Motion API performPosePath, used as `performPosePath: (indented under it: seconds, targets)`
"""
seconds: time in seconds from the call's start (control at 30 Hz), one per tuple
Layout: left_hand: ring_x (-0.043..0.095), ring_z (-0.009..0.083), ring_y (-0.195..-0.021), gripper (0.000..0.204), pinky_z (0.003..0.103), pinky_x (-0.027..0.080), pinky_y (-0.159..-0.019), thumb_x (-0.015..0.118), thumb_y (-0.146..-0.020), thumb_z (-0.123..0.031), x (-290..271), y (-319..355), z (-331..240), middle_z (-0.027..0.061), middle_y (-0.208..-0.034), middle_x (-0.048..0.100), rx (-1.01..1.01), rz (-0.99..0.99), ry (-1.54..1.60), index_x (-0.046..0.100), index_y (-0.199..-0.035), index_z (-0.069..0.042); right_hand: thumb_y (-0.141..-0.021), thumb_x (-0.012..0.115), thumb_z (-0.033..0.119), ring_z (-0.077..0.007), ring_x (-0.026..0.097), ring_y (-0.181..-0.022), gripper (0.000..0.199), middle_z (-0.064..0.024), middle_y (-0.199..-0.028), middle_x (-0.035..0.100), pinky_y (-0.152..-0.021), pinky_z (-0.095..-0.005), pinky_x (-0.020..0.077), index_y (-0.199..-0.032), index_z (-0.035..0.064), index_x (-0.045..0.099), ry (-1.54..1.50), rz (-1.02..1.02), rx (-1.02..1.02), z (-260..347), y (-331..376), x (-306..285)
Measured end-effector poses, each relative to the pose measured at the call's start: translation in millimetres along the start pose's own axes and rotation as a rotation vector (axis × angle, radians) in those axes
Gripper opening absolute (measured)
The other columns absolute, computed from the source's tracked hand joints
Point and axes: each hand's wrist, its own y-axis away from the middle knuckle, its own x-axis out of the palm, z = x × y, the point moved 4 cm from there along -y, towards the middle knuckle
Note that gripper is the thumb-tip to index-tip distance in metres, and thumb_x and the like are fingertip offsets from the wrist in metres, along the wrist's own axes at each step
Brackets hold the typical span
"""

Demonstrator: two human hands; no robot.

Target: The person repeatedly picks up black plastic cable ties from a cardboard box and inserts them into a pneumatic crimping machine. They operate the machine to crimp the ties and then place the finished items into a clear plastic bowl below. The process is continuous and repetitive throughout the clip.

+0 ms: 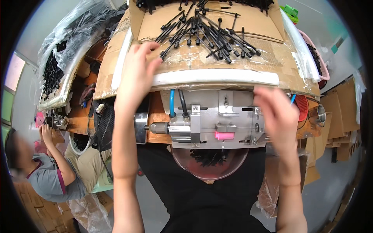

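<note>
Left hand (pixel 138 70), half-open beside black rods (pixel 211 45) piled on cardboard (pixel 241 66), holds nothing I can see; right hand (pixel 278 112) is blurred at the metal fixture (pixel 210 105), hold unclear. I judge this picking: next calls for pinching one rod.

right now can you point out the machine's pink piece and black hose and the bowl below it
Pink piece (pixel 224 135): head view, middle of its side
Black hose (pixel 182 101): head view, middle of its length
Bowl (pixel 196 172): head view, on its lower wall
</note>
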Motion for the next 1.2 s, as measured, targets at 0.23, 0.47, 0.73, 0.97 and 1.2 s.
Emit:
performPosePath:
  seconds: [0.23, 0.47, 0.73, 0.97, 1.2]
  targets:
    - [0.052, 0.0159, -0.074, 0.036, 0.029, 0.048, -0.074, 0.065, -0.080, 0.007, 27.0, -40.0, 7.8, 0.0055, -0.087, 0.055, -0.006, 0.319, 0.029, 0.061, -0.112, -0.008, -0.084, 0.066, 0.008, -0.0370, 0.065, -0.083, 0.010, -0.0194, -0.086, 0.067, -0.074, -0.0423, 0.0504, -0.089, -0.0015, 0.066, 0.232, 0.228, 0.141, -90.1, -91.4, -7.4]
    - [0.060, 0.0290, -0.103, 0.052, 0.038, 0.050, -0.088, 0.060, -0.082, 0.009, -10.4, -52.1, -56.3, 0.0154, -0.106, 0.061, 0.342, -0.003, -0.253, 0.053, -0.131, -0.006, -0.082, 0.063, 0.002, -0.0358, 0.062, -0.084, 0.007, -0.0174, -0.082, 0.064, -0.077, -0.0434, 0.0490, -0.086, -0.0032, 0.061, 0.456, 0.434, 0.122, -95.4, -111.7, 15.1]
    - [0.055, 0.0252, -0.084, 0.073, 0.036, 0.047, -0.077, 0.066, -0.071, 0.015, -8.0, 56.4, -114.7, 0.0127, -0.092, 0.057, 0.135, -0.118, -0.037, 0.048, -0.141, 0.001, -0.085, 0.059, 0.000, -0.0285, 0.062, -0.093, 0.027, -0.0148, -0.105, 0.063, -0.078, -0.0357, 0.0511, -0.112, 0.0016, 0.058, 0.787, -0.054, -0.353, -99.7, -132.7, -23.9]
    - [0.052, 0.0269, -0.090, 0.077, 0.038, 0.044, -0.082, 0.074, -0.074, 0.001, 68.0, 181.2, -160.7, 0.0117, -0.100, 0.054, 0.059, 0.292, 0.153, 0.040, -0.143, 0.004, -0.088, 0.065, 0.010, -0.0101, 0.056, -0.061, 0.028, -0.0045, -0.072, 0.060, -0.056, -0.0256, 0.0455, -0.116, 0.0029, 0.062, 0.208, -0.038, 0.322, -85.1, -126.4, -70.2]
    - [0.051, 0.0246, -0.089, 0.070, 0.038, 0.044, -0.083, 0.070, -0.081, -0.006, 88.8, 183.4, -163.4, 0.0094, -0.100, 0.053, 0.084, 0.365, -0.045, 0.040, -0.143, 0.003, -0.092, 0.057, 0.006, -0.0162, 0.060, -0.074, 0.016, -0.0086, -0.090, 0.063, -0.063, -0.0262, 0.0473, -0.106, -0.0007, 0.061, -0.619, -0.208, 0.252, -79.2, -59.8, -97.4]
